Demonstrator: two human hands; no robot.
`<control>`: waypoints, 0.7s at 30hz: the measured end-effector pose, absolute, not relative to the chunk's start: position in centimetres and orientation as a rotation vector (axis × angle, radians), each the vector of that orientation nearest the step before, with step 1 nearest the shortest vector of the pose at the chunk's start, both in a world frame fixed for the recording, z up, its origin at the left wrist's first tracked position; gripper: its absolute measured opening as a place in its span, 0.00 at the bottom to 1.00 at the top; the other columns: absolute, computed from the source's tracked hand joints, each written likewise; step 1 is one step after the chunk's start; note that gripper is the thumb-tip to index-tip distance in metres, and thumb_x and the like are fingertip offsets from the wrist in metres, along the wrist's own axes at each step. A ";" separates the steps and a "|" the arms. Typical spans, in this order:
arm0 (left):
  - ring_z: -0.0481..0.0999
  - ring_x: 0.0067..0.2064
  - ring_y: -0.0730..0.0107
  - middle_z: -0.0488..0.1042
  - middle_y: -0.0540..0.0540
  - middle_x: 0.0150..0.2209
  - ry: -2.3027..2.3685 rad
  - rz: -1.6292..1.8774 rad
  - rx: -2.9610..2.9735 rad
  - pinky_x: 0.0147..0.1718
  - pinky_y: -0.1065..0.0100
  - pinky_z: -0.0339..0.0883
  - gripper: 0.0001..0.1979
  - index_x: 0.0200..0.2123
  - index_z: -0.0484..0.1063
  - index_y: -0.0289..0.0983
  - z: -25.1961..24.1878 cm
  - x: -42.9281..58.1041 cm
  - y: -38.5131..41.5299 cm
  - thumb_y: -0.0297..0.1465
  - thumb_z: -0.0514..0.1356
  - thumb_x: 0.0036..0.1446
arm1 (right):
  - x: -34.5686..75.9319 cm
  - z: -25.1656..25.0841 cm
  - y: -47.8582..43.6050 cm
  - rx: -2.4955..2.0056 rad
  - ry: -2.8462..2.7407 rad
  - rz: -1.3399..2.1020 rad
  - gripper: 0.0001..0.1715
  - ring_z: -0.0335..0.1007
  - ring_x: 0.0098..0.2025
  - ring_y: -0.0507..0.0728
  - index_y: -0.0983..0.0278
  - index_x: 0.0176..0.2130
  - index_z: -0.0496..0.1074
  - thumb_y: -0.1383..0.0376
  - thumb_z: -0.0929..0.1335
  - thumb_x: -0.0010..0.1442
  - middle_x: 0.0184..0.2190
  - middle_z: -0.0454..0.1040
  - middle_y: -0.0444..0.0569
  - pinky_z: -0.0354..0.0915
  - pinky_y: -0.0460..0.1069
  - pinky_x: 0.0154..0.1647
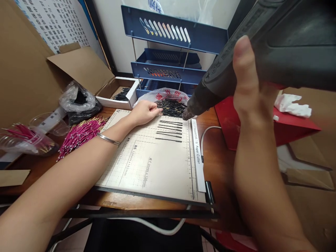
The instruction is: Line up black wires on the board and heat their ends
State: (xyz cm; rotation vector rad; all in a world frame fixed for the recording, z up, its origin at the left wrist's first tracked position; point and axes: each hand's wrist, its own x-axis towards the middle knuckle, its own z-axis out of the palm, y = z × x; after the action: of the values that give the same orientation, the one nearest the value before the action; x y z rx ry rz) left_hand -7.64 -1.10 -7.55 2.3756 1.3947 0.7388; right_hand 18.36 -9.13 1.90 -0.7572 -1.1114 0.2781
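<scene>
While the right hand [248, 84] grips the black heat gun [223, 75], thumb raised along its side, the nozzle slants down to the right edge of the heap of black strands [172, 107]. The left hand [145, 111] is at the heap's left edge with its fingers bunched; whether they pinch a strand, I cannot tell. More strands lie in a spaced row [169, 133] on the paper cutter [170, 171], just below the heap.

Nothing shows whether the gun is running. If it is, the hot outlet could burn the left fingers should they slide rightward across the heap. Heat could also soften the printed plastic bag [147, 95] around the strands, since its rim stands near the nozzle. A strong draught might scatter the loose row, as nothing visible pins it down. The gun looks bulky for one hand; a tired wrist could let the tip dip and knock the heap. The white cable [210, 128] beside the cutter could snag if the gun or forearm sweeps low.
</scene>
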 end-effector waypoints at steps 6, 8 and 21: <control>0.50 0.26 0.72 0.49 0.55 0.19 1.448 0.778 2.345 0.32 0.62 0.48 0.27 0.19 0.50 0.40 -7.5 -7.8 -0.9 0.36 0.63 0.63 | 19.7 1.7 -8.5 -0.765 -1.171 0.236 0.25 0.68 0.72 0.56 0.61 0.53 0.82 0.54 0.79 0.59 0.57 0.81 0.41 0.54 0.51 0.81; 0.50 0.26 0.73 0.49 0.55 0.19 1.468 0.836 2.281 0.31 0.62 0.46 0.27 0.19 0.49 0.40 -7.3 -8.0 -0.6 0.36 0.63 0.62 | 20.2 1.7 -8.2 -0.788 -1.226 0.270 0.31 0.60 0.77 0.55 0.61 0.57 0.79 0.51 0.78 0.58 0.59 0.80 0.38 0.51 0.51 0.83; 0.61 0.29 0.66 0.65 0.48 0.21 1.745 0.399 2.511 0.33 0.62 0.49 0.22 0.20 0.66 0.39 -7.0 -8.4 -0.8 0.41 0.61 0.66 | 21.3 1.5 -7.7 -0.716 -1.340 0.190 0.41 0.68 0.72 0.54 0.62 0.61 0.78 0.40 0.75 0.60 0.61 0.78 0.39 0.50 0.48 0.83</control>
State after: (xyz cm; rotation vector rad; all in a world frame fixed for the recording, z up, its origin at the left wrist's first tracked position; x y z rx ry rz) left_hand -8.44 -0.82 -6.96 2.5115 1.7447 0.3991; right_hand 21.29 -7.71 1.47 -0.7162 -1.3401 0.1899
